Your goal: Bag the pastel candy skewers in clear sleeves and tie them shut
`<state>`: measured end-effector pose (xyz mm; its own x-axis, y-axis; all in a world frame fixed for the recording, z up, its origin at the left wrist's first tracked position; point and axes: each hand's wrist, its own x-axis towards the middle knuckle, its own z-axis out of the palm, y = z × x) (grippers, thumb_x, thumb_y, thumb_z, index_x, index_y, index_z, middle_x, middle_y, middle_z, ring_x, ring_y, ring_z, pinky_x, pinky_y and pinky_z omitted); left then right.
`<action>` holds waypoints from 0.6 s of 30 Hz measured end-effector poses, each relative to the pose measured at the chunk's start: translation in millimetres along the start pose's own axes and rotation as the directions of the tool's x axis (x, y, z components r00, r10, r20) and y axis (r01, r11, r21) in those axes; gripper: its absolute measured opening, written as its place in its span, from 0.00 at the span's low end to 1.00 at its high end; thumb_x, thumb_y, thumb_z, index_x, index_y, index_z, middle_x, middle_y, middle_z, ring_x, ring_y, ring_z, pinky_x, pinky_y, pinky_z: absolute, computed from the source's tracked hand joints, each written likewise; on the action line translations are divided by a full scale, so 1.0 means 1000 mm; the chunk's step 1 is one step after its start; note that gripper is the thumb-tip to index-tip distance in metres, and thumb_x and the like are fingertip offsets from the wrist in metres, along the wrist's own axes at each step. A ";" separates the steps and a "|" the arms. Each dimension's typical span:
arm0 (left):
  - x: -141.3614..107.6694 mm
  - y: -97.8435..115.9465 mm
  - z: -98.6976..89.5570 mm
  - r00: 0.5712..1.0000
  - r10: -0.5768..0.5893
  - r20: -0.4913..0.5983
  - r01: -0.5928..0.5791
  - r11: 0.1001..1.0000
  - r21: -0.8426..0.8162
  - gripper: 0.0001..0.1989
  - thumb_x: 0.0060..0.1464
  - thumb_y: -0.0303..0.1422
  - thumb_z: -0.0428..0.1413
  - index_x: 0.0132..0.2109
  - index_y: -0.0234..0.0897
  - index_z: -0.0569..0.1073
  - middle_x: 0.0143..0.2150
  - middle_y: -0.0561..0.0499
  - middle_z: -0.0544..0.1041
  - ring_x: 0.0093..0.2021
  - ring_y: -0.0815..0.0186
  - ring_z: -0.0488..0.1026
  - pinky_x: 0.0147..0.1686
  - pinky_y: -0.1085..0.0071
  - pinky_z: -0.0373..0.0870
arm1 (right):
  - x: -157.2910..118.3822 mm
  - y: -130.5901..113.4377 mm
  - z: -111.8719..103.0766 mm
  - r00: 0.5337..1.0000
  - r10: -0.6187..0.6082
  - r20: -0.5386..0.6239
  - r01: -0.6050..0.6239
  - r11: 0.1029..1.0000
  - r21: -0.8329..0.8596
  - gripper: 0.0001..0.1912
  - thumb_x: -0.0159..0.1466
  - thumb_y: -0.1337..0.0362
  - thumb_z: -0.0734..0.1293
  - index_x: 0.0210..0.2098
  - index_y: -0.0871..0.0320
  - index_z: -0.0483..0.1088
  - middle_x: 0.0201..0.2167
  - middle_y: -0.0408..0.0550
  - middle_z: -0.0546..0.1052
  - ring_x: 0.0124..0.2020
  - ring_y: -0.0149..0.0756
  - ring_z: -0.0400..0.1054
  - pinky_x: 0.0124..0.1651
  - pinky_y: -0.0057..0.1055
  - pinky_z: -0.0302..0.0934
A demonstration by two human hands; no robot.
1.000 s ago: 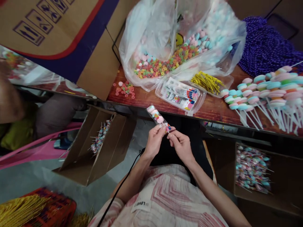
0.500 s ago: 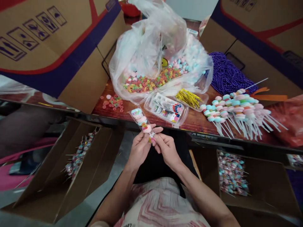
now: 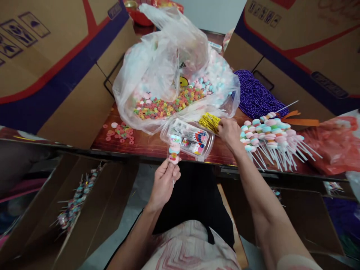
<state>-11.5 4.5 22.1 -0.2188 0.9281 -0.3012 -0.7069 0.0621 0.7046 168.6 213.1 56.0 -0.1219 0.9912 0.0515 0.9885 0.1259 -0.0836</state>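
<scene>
Candy skewer [image 3: 174, 149]: one, upright, pinched at its lower end between the fingers of your left hand [image 3: 164, 183], just before the table edge [image 3: 146, 152]. Your right hand [image 3: 229, 132] rests on one heap of yellow twist ties [image 3: 209, 122], fingers curled; whether they grip any, you cannot tell.
</scene>
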 end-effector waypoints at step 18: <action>0.009 -0.010 0.006 0.995 0.040 -0.090 -0.033 0.996 0.081 0.14 0.52 0.39 0.64 0.35 0.35 0.69 0.26 0.57 0.68 0.18 0.82 0.50 0.18 0.81 0.44 | -0.003 0.015 0.005 0.987 -0.004 -0.161 0.050 0.959 0.279 0.12 0.65 0.66 0.58 0.41 0.57 0.73 0.34 0.53 0.77 0.35 0.42 0.67 0.37 0.33 0.56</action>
<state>-2.2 14.7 15.6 -0.3068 0.8930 -0.3294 -0.6428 0.0608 0.7636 183.8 211.9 49.2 -0.1103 0.9711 0.2119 0.9169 0.1816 -0.3553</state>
